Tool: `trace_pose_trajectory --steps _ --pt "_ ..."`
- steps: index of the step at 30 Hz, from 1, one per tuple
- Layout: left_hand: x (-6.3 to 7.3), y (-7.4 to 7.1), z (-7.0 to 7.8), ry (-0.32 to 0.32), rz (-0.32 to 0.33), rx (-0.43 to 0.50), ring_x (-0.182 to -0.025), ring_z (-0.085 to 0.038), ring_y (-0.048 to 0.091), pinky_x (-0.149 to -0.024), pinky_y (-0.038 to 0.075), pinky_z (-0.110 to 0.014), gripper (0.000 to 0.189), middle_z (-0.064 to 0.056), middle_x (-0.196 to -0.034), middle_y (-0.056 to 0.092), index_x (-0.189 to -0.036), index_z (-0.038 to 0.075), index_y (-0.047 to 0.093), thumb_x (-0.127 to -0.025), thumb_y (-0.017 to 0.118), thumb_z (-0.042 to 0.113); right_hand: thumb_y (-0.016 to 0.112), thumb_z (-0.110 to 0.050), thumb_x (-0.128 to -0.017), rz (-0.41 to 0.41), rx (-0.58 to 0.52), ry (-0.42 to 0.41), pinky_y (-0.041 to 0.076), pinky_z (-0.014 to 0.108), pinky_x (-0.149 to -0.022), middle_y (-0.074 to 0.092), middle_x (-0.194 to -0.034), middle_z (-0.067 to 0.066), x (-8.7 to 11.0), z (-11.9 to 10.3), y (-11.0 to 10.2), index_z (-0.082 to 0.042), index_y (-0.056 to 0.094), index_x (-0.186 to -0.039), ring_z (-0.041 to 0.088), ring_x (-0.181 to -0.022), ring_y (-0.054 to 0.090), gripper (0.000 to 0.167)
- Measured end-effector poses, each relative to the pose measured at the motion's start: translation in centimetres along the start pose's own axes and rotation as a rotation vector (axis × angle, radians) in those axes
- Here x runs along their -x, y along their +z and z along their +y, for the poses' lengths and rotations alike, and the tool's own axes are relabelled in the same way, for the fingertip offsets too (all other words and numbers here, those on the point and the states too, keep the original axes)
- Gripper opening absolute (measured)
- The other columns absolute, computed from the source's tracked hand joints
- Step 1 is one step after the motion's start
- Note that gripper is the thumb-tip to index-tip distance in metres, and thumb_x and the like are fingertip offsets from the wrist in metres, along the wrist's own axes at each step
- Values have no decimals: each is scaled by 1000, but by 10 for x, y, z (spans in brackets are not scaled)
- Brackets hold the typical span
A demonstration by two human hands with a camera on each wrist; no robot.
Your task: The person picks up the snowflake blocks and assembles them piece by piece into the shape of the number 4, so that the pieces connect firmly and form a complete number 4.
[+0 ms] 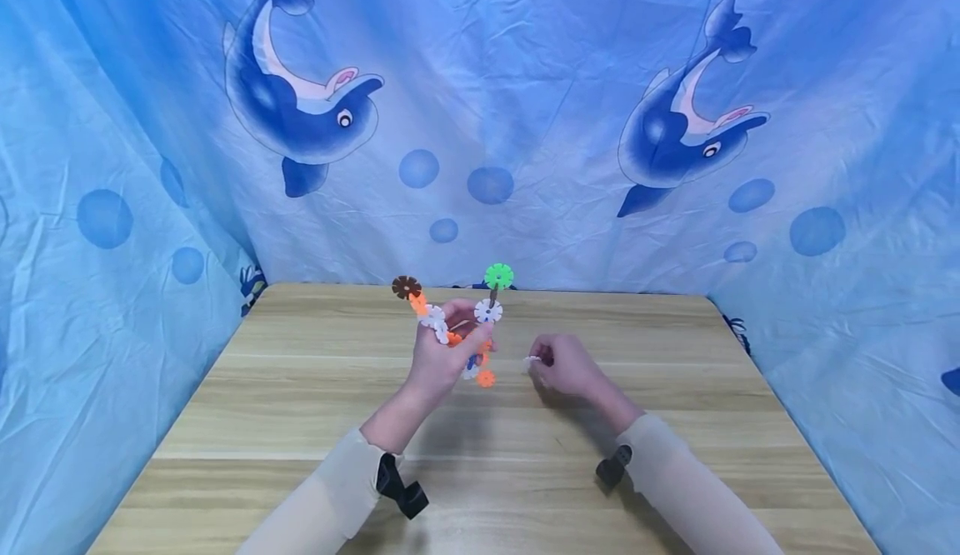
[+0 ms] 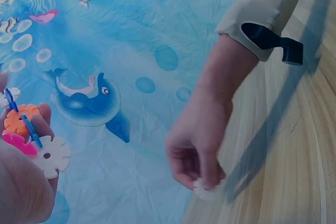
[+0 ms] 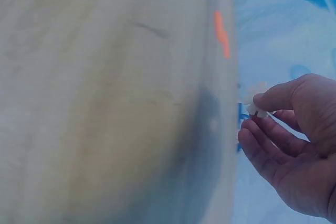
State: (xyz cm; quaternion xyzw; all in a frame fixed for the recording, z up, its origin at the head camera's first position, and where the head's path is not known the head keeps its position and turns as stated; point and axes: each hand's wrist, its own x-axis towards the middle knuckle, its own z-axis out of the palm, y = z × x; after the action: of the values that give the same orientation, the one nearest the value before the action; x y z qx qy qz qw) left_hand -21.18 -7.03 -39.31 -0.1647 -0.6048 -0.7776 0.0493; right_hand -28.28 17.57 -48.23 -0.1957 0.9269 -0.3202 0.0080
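Note:
My left hand point(image 1: 442, 361) holds a chain of joined notched plastic discs above the table. A brown disc point(image 1: 406, 287) tops its left branch, a green disc point(image 1: 498, 276) its right one, and an orange disc point(image 1: 486, 378) hangs lowest. In the left wrist view, a pink disc point(image 2: 20, 144) and a white disc point(image 2: 50, 156) show beside the palm; fingers hide part of the chain. To the right, my right hand point(image 1: 566, 364) pinches one loose white disc point(image 3: 256, 99) between thumb and fingers, a short way from the chain and low over the wood.
The wooden table point(image 1: 300, 422) carries both hands' shadows. A blue dolphin-print curtain point(image 1: 540, 122) hangs behind it and along both sides. Black wrist cameras sit on both sleeves, one on the left cuff point(image 1: 401, 488), one on the right point(image 1: 615, 467).

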Motion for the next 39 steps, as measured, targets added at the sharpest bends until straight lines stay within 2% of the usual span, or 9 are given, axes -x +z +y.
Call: trace_pose_trajectory --steps 2,5,11,14,18,24,28,32,39 --pt "-1 1 0 -14 30 13 -77 -17 78 -68 67 -28 18 3 -99 76 -114 -4 65 -100 70 6 76 -7 -92 42 3 -35 58 25 -70 71 -82 -1 0 -3 -6 -7 74 -90 10 -76 64 3" --pt "-1 1 0 -31 66 25 -73 -18 79 -64 66 -28 10 3 -98 75 -108 0 66 -103 68 9 76 -7 -93 121 -8 -82 63 25 -74 75 -85 1 -1 -9 -15 -6 77 -91 10 -79 70 2" --pt "0 2 -1 24 59 18 -79 -15 79 -75 67 -28 12 1 -98 75 -106 -7 63 -102 67 3 77 -3 -92 256 -110 -114 68 30 -78 80 -90 5 2 -28 -31 -5 80 -95 18 -85 79 4" --pt "0 1 -1 53 70 -33 -79 -12 76 -74 65 -23 15 4 -95 74 -108 -9 63 -102 68 4 79 -2 -92 304 -139 -139 68 32 -79 81 -92 6 6 -39 -38 -7 81 -97 20 -86 80 7" --pt "0 1 -1 73 88 -103 -83 -10 69 -73 61 -19 17 8 -92 73 -108 -7 66 -101 70 7 81 -1 -90 354 -135 -189 69 33 -79 81 -94 6 10 -52 -45 -9 82 -99 19 -85 80 12" --pt "0 2 -1 77 109 -127 -85 -11 70 -73 61 -19 16 4 -95 74 -109 -5 68 -101 71 10 83 1 -89 427 -180 -296 68 30 -79 80 -93 5 18 -72 -55 -9 82 -98 17 -83 78 14" --pt "-1 3 0 76 140 -156 -87 -12 70 -75 61 -20 16 -4 -100 75 -109 -3 69 -101 72 11 83 4 -87 476 -216 -384 67 25 -80 78 -92 5 24 -86 -61 -7 82 -98 16 -83 78 16" --pt "-1 3 1 76 136 -168 -85 -12 71 -73 61 -20 16 -16 -102 75 -109 -1 69 -101 72 12 83 7 -86 517 -215 -450 66 21 -81 79 -91 6 31 -100 -67 -7 83 -97 17 -83 78 18" --pt "0 4 1 89 116 -165 -82 -12 73 -72 63 -21 14 -5 -96 77 -109 -2 71 -101 72 10 84 6 -85 571 -155 -527 62 14 -82 81 -91 6 36 -115 -71 -12 85 -96 19 -83 78 21"
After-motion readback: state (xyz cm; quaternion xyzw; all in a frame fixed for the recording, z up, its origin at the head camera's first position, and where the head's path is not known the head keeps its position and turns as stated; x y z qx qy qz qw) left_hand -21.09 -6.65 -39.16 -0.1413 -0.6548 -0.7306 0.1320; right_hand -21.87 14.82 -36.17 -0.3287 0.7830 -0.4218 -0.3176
